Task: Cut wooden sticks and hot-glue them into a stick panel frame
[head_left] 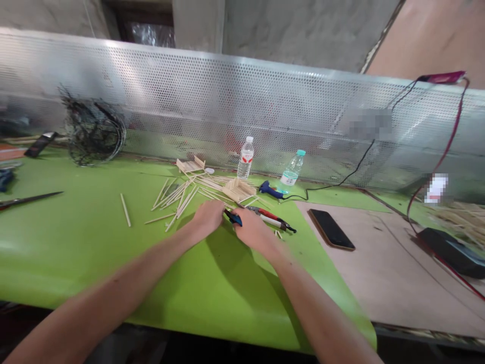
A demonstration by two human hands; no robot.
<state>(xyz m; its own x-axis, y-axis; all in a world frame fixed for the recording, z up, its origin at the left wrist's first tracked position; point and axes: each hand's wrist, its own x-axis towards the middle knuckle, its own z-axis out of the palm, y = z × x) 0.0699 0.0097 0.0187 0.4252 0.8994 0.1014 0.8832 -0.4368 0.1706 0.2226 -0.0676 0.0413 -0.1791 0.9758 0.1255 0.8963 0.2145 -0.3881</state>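
My left hand (pixel 206 216) rests on the green table (pixel 94 253) with its fingers curled, beside a scatter of thin wooden sticks (pixel 178 198). What it holds, if anything, is hidden. My right hand (pixel 250 228) is closed round a small tool with black and blue handles (pixel 233 218), which pokes out between both hands. Red-handled pliers (pixel 272 218) lie just right of my right hand. A small stick-built frame (pixel 239 190) sits just beyond the hands.
Two water bottles (pixel 246 158) (pixel 292 171), a blue glue gun (pixel 270 190) and another stick frame (pixel 190 165) stand near the perforated metal wall (pixel 242 106). A phone (pixel 331 229) lies on the brown board to the right. A wire tangle (pixel 93 132) and scissors (pixel 26 200) are at left.
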